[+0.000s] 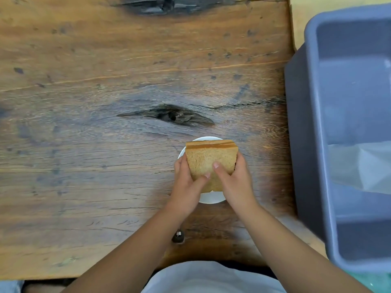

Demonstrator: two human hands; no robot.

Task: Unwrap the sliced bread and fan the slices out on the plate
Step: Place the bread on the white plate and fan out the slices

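Observation:
A stack of brown bread slices (208,157) is bare of wrapping and held just over a small white plate (211,198) near the table's front right. My left hand (188,182) grips the stack's left side, thumb on the top slice. My right hand (234,176) grips its right side, thumb also pressed on top. The slices lie squared together, with the crust edges of two or three showing at the far side. Most of the plate is hidden under the bread and my hands. A clear plastic wrapper (361,168) lies inside the grey bin.
A large grey plastic bin (313,144) stands along the right edge of the wooden table (105,144). A small dark object (178,236) lies on the table near the front edge, between my forearms.

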